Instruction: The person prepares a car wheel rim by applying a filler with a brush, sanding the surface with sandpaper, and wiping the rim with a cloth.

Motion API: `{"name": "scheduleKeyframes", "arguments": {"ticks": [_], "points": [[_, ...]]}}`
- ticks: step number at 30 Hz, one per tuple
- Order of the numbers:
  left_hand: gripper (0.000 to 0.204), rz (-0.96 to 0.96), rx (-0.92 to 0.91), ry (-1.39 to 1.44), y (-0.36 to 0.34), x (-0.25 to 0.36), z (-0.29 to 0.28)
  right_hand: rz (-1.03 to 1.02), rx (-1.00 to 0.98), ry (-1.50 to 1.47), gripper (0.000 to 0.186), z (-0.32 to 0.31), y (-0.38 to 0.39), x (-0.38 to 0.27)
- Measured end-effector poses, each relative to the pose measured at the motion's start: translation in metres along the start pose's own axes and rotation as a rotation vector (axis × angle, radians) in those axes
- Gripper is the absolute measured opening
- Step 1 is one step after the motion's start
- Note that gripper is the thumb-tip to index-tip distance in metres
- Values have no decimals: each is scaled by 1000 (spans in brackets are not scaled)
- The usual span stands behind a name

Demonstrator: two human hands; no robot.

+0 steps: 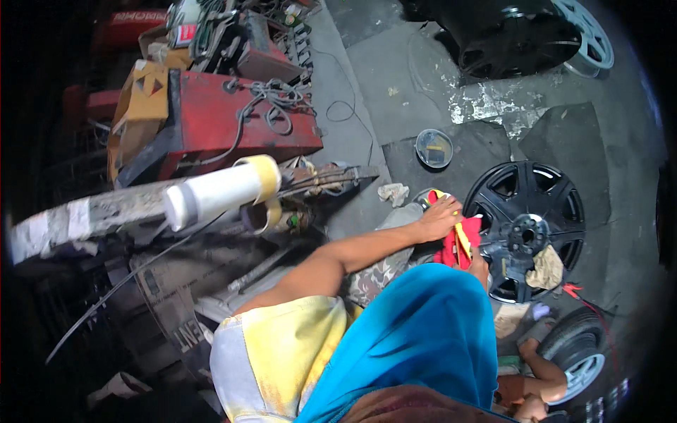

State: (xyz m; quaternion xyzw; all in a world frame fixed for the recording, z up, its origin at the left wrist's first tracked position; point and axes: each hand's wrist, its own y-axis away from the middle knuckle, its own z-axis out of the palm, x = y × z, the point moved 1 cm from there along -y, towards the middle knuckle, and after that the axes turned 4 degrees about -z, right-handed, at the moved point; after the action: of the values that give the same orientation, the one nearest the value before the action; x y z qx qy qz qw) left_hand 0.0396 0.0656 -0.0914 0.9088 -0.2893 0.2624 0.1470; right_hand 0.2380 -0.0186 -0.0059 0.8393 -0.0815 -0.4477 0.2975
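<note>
A red and yellow cloth (471, 231) hangs bunched between my two hands, just left of a black multi-spoke wheel rim (497, 224). My left hand (440, 218) is closed over its upper part, fingers curled down onto it. Lower down, my right hand (479, 268) grips the cloth's bottom end, partly hidden behind my blue clothing. The rim lies flat on dark matting. On its lower right spokes rest a crumpled tan paper (547, 268) and a small dark block.
A round tub (434, 149) stands beyond the rim, beside a whitish crumpled rag (393, 193). More wheels (522, 42) are at the far right. Another person's arm (546, 374) is near a tyre (575, 337). Left are a red metal cabinet (243, 116) and a white tube (211, 196).
</note>
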Motion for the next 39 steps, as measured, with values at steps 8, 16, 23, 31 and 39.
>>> {"name": "scheduleKeyframes", "arguments": {"ticks": [8,16,23,31,39], "points": [[42,-268,250,69,83,124,-177,-245,-135,127,40,-92,55,-103],[69,-873,330,1104,162,185,-242,-531,-378,28,41,-23,154,-260],[42,-975,792,747,232,211,-304,-286,-735,-204,76,-41,151,-282],[39,-579,846,1257,278,269,-431,-313,-840,-843,72,2,143,-339],[64,-539,837,1834,337,240,-378,-461,-914,-669,72,18,166,-369]]}}
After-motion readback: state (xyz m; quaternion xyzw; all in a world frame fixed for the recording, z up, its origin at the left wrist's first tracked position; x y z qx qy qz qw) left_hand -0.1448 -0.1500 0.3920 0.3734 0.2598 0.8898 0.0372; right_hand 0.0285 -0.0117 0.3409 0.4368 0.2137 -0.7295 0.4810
